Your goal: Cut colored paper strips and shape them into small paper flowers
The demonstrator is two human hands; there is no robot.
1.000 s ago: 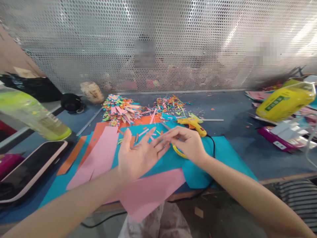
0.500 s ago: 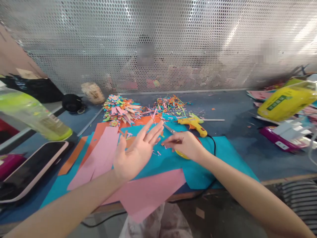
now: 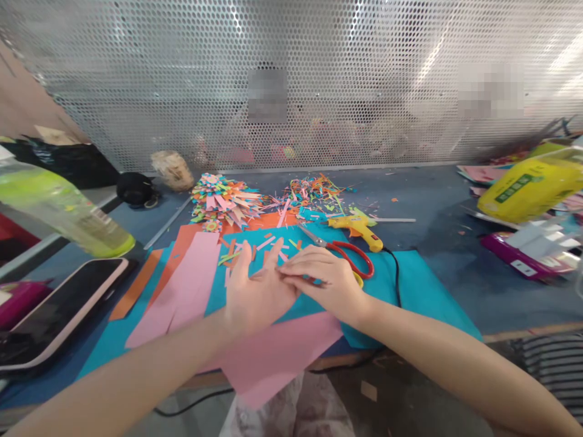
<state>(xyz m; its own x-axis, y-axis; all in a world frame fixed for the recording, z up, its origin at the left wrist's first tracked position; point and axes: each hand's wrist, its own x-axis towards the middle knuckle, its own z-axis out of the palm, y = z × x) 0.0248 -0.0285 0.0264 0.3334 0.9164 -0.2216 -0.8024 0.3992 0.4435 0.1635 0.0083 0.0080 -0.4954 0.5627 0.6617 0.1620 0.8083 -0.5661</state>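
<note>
My left hand (image 3: 259,297) is held palm up over the paper, its fingers spread and bent slightly. My right hand (image 3: 328,279) has its fingers pressed together, with the fingertips against the outer side of my left hand; anything pinched there is too small or hidden to make out. Just beyond lie scissors (image 3: 350,254) with red and yellow handles. Short strips of coloured paper (image 3: 266,243) are scattered on a blue-green sheet (image 3: 423,291). A pink sheet (image 3: 277,358) lies below my hands, and long pink strips (image 3: 191,273) are to the left.
A yellow glue gun (image 3: 359,229) with a black cord lies behind the scissors. Layered paper pieces (image 3: 223,200) and shredded scraps (image 3: 314,189) are at the back. A bottle (image 3: 68,206) and a phone (image 3: 64,309) are left; a yellow pack (image 3: 523,188) is right.
My right hand has moved left and closer, off the scissors' handles, to touch my left hand. My left hand has dropped slightly nearer, uncovering more short strips.
</note>
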